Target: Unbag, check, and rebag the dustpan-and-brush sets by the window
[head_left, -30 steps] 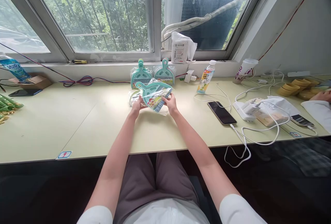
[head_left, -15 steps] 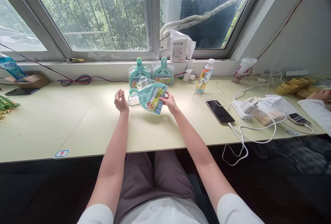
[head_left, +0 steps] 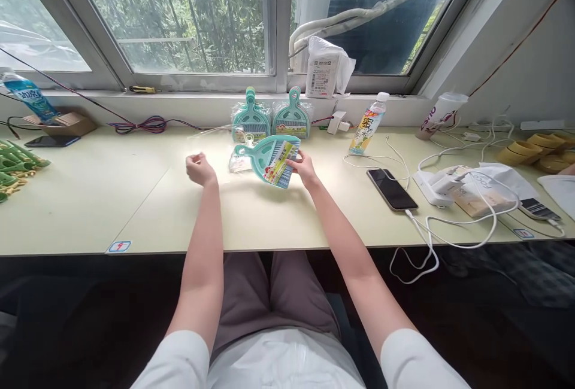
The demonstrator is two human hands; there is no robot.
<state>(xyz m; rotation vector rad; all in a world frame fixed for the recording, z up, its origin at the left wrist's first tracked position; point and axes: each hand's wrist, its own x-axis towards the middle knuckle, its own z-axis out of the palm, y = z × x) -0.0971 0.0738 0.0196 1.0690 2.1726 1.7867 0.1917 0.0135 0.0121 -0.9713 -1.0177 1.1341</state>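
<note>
The green dustpan [head_left: 259,164] is near the middle of the frame. It looks tipped, and it seems to be held a bit above the pale surface [head_left: 157,215]. Its round handle points to the left of the frame. A brush with blue bristles [head_left: 283,181] sits with it, and a bright card [head_left: 279,161] lies across them.

The right hand [head_left: 304,169] pinches the right edge of the dustpan, by the card and bristles. The left hand [head_left: 200,169] is apart from it, left of the middle of the frame, with its fingers curled in. I cannot tell if those fingers pinch anything.

The dustpan looks like thin, hard plastic, so I think it is light and stiff. It may be a bit slippery because it looks smooth. The bristles look bendy, and the card could crease if squeezed hard. The handle at the left looks like the best place to hold, and a firm part of the rim would be good for hand number 2.

Behind it, at the upper middle of the frame, 2 wrapped dustpan sets [head_left: 291,115] stand side by side. A small packet [head_left: 241,163] lies just behind the handle.
</note>
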